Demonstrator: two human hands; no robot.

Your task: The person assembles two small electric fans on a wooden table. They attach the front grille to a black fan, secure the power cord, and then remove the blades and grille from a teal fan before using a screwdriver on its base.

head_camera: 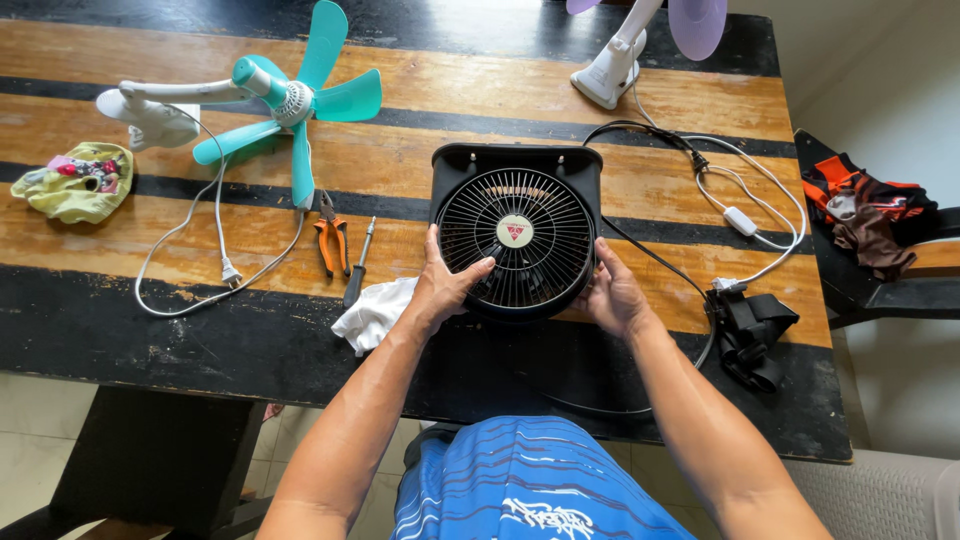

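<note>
Black box fan (517, 235) is lying at frame centre on the wooden surface (450, 100), round grille facing up toward the camera. Housing is squarish, its flat top edge pointing to the upper frame, curved lower rim toward the person; no clear long axis. Housing looks like matte black plastic; grille is made of thin radial ribs around a pale round hub with a small red mark.

Left hand (445, 285) is gripping the lower left rim, fingers curled under the edge, thumb lying across the grille. Right hand (612, 295) is cupping the lower right rim, fingers loosely bent against the housing side. Both hands are holding the fan.

White cloth (375, 313) is lying crumpled just beside the left hand. Orange-handled pliers (332, 240) and a dark screwdriver (358, 265) are resting left of the fan, near each other. Teal-bladed fan (295, 100) with a white body is lying on its side at upper left, glossy plastic blades, white cord (215, 250) looping below it. Black cord (655, 260) is running off the fan's right side. Surface is worn, glossy wood planks with black painted stripes.
</note>
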